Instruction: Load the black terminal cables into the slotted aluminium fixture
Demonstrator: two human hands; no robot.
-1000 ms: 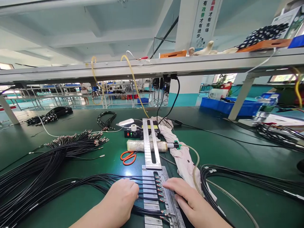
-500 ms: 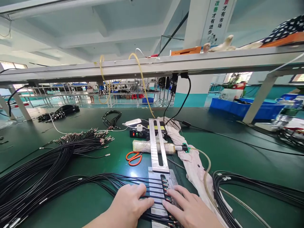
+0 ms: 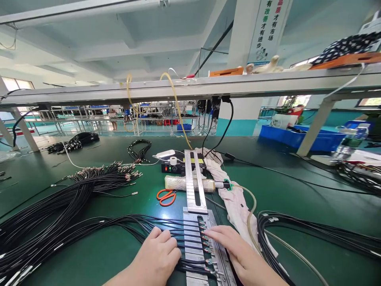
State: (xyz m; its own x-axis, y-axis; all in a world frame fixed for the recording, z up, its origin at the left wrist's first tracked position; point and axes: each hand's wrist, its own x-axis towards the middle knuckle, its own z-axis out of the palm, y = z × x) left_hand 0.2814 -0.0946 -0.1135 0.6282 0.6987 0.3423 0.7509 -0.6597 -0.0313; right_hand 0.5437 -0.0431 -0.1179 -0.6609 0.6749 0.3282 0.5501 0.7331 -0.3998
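scissors point(image 3: 165, 196) beside metal jig point(image 3: 195, 186)

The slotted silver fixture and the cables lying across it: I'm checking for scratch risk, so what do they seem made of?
The slotted silver fixture looks like bare metal, perhaps aluminium or steel: a dull brushed sheen with glare. The thin black cables seem jacketed in smooth plastic or rubber, slightly glossy, ending in small metallic connector tips. The left hand and right hand press on them.
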